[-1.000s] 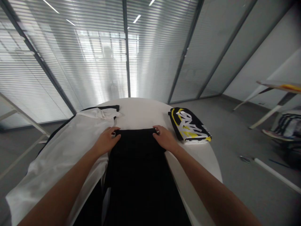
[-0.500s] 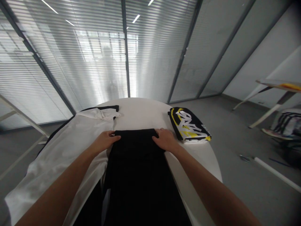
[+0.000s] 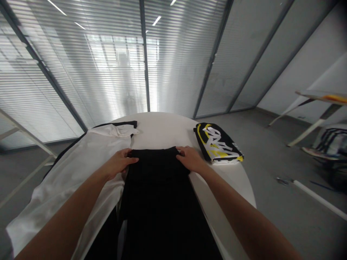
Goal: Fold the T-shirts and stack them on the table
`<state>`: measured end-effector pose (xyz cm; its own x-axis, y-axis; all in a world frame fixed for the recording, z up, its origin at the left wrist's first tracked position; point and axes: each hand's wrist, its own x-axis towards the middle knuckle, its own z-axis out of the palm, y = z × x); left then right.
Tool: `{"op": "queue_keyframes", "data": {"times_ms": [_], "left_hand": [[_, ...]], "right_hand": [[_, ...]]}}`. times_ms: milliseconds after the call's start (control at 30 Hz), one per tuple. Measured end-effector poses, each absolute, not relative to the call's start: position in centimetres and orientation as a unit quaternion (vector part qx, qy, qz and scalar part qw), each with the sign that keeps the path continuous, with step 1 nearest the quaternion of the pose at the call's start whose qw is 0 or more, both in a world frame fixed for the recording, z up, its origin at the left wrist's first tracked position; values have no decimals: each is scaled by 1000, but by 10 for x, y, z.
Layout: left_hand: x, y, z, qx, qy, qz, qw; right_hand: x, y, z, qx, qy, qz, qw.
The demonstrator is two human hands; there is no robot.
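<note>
A long black garment (image 3: 159, 195) lies on the white round table and runs down towards me; whether it is trousers or a shirt I cannot tell. My left hand (image 3: 120, 162) pinches its far left corner, thumb on top and fingers curled at the edge. At the far right corner, my right hand (image 3: 189, 158) holds the same edge between thumb and fingers. The cloth between both hands is fairly flat, its far edge slightly uneven. A white shirt (image 3: 73, 173) is spread beside my left forearm, with black cloth (image 3: 130, 124) showing from under it.
A folded black, yellow and white garment (image 3: 218, 142) sits near the right edge of the table (image 3: 162, 126). Behind stands a glass partition with blinds (image 3: 179, 65). To the right are another table (image 3: 320, 97), a bag (image 3: 332, 142) and a white pole (image 3: 317, 198).
Both hands have shifted very slightly at the corners. The black garment's far edge has gone from straight to a little wavy, its right corner marginally raised.
</note>
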<state>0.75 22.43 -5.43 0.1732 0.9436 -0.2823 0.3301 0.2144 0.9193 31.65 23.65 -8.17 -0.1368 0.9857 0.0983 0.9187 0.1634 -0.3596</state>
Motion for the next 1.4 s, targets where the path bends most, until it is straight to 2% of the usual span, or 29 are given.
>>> {"op": "queue_keyframes", "data": {"times_ms": [233,433,667,867,1167,1400], "left_hand": [[11,223,-53,539,536,357,543],[10,225,-52,538,527,367,546],[6,228,-53,522,539,396,530],[4,228,-52,510,574,370,523],[4,227,-53,477,554,399,553],[6,232,-57,511,445,527,514]], "right_hand": [[319,238,-84,-615,-753,129,193],[319,241,-87,-616,-708,200,280],[323,241,-80,-592,-598,363,400],[316,231,-69,-585,-478,503,420],[318,232,-69,-527,-472,547,448],[322,234,-69,-418,-490,544,537]]}}
